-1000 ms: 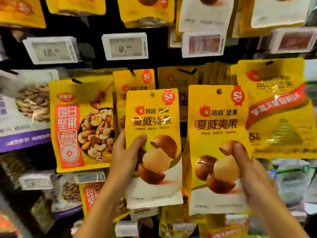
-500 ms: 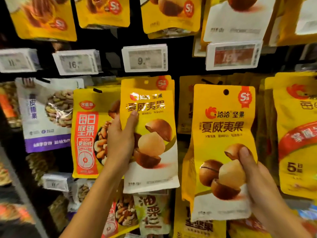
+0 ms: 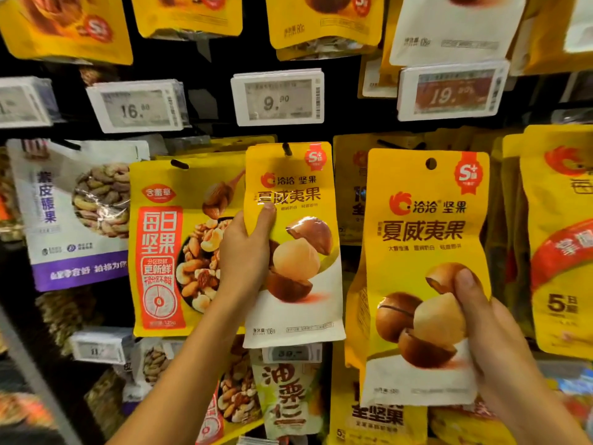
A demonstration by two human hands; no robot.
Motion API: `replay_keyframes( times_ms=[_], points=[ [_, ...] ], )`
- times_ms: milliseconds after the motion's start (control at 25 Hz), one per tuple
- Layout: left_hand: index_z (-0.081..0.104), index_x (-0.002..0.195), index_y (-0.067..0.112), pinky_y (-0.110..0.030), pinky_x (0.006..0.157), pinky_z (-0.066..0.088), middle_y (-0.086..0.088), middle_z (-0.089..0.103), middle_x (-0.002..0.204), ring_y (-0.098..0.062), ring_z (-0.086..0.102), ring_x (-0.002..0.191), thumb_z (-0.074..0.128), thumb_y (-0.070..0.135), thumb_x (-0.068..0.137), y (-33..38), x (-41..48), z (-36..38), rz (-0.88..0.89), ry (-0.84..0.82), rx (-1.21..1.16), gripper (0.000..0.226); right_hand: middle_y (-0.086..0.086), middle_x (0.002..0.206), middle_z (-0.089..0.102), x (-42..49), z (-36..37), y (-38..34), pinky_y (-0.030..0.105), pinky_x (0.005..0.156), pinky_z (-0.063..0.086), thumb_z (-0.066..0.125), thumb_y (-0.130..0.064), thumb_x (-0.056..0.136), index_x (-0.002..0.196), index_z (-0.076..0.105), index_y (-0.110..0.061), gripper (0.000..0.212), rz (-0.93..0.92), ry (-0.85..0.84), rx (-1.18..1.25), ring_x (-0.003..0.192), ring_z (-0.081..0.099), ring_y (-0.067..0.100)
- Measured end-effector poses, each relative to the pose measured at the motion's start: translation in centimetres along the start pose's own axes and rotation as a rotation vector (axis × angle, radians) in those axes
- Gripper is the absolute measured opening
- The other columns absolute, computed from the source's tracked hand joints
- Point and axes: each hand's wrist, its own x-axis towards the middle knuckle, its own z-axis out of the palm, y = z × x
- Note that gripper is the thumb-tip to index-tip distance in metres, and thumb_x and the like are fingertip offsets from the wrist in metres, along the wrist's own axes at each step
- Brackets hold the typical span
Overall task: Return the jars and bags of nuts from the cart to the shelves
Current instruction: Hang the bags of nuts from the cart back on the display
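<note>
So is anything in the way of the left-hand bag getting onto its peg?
Nothing visible. The left hand grips the macadamia bag by its edge, and a dark peg tip already seems to poke through the bag's hanging hole.

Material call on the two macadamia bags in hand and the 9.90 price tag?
Left bag and right bag: flexible plastic film, likely laminated, satin finish; soft glare streaks and the right one buckling at the waist suggest it. Price tag: rigid white plastic frame around a grey matte screen, probably e-paper.
</note>
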Motion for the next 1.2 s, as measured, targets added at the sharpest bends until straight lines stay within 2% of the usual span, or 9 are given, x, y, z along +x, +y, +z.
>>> replay_keyframes(
  times_ms=[120, 240, 280, 360, 440, 560, 680, 840, 1200],
  points=[
    [0.052, 0.11, 0.012, -0.005, 0.063, 0.04, 0.014, 0.058, 0.085, 0.013, 0.056, 0.077, 0.051, 0.04, 0.092, 0.2, -1.3, -0.3, 0.192, 0.062, 0.218, 0.033, -0.021, 0.077, 0.071, -0.4, 0.1, -0.9, 0.027, 0.06, 0.048, 0.054, -0.093, 0.029, 0.087, 0.068, -0.034, 0.085, -0.073, 0.026, -0.086, 0.075, 0.068, 0.004],
    [0.049, 0.119, 0.019, -0.018, 0.085, 0.045, 0.007, 0.059, 0.108, -0.005, 0.057, 0.103, 0.05, 0.041, 0.093, 1.2, -2.8, -1.7, 0.448, 0.149, 0.183, 0.034, -0.018, 0.079, 0.073, -0.5, 1.0, -1.9, 0.02, 0.059, 0.054, 0.054, -0.094, 0.031, 0.085, 0.071, -0.043, 0.077, -0.127, -0.032, -0.107, 0.072, 0.068, 0.0],
    [0.052, 0.113, 0.023, -0.025, 0.086, 0.047, 0.006, 0.061, 0.107, -0.009, 0.059, 0.102, 0.046, 0.047, 0.091, 1.7, -3.1, -2.1, 0.434, 0.12, 0.104, 0.033, -0.017, 0.08, 0.073, -0.5, 1.8, -2.1, 0.018, 0.059, 0.053, 0.054, -0.092, 0.036, 0.085, 0.07, -0.044, 0.07, -0.145, -0.092, -0.095, 0.073, 0.068, -0.001],
    [0.058, 0.111, 0.024, -0.037, 0.088, 0.05, 0.002, 0.067, 0.108, -0.015, 0.063, 0.103, 0.041, 0.062, 0.085, 3.1, -3.9, -1.6, 0.185, -0.165, -0.167, 0.049, -0.015, 0.087, 0.073, -0.1, 4.1, -2.4, 0.013, 0.063, 0.051, 0.057, -0.083, 0.055, 0.09, 0.071, -0.039, 0.057, -0.163, -0.22, -0.055, 0.08, 0.068, 0.0],
    [0.058, 0.119, 0.024, -0.031, 0.092, 0.051, 0.007, 0.068, 0.115, -0.009, 0.062, 0.109, 0.041, 0.07, 0.081, 3.9, -4.4, -0.9, 0.054, -0.297, -0.206, 0.062, -0.013, 0.096, 0.073, 0.6, 6.6, -2.6, 0.016, 0.075, 0.053, 0.051, -0.072, 0.072, 0.101, 0.069, -0.032, 0.053, -0.153, -0.29, -0.046, 0.093, 0.068, 0.004],
    [0.061, 0.1, 0.033, -0.01, 0.066, 0.051, 0.025, 0.071, 0.087, 0.004, 0.067, 0.085, 0.043, 0.039, 0.095, 4.1, -3.3, -0.3, 0.086, -0.129, -0.219, 0.02, -0.008, 0.106, 0.071, 1.8, 9.3, -2.6, 0.035, 0.096, 0.048, 0.041, -0.066, 0.072, 0.112, 0.064, -0.028, 0.06, -0.12, -0.291, -0.063, 0.104, 0.064, 0.01],
    [0.064, 0.088, 0.034, -0.013, 0.062, 0.052, 0.022, 0.072, 0.078, 0.001, 0.069, 0.077, 0.043, 0.036, 0.097, 3.8, -1.7, -0.3, 0.034, -0.087, -0.184, 0.023, -0.005, 0.105, 0.071, 2.8, 10.0, -2.6, 0.043, 0.098, 0.047, 0.04, -0.068, 0.07, 0.111, 0.063, -0.027, 0.063, -0.078, -0.237, -0.082, 0.102, 0.064, 0.014],
    [0.066, 0.078, 0.025, -0.009, 0.048, 0.047, 0.018, 0.071, 0.064, 0.001, 0.068, 0.061, 0.045, 0.031, 0.096, 3.0, -1.9, -0.7, -0.072, -0.058, -0.231, 0.028, -0.008, 0.099, 0.073, 2.7, 9.4, -2.0, 0.037, 0.091, 0.049, 0.038, -0.071, 0.069, 0.107, 0.065, -0.032, 0.061, -0.038, -0.314, -0.16, 0.096, 0.067, 0.011],
    [0.066, 0.086, 0.021, -0.01, 0.046, 0.046, 0.012, 0.072, 0.064, -0.002, 0.068, 0.058, 0.042, 0.028, 0.098, 3.9, -0.1, -0.4, -0.083, -0.124, -0.208, 0.027, -0.001, 0.107, 0.068, 3.9, 10.3, -2.3, 0.049, 0.097, 0.045, 0.036, -0.072, 0.074, 0.108, 0.064, -0.027, 0.063, -0.055, -0.255, -0.18, 0.104, 0.061, 0.019]
  ],
)
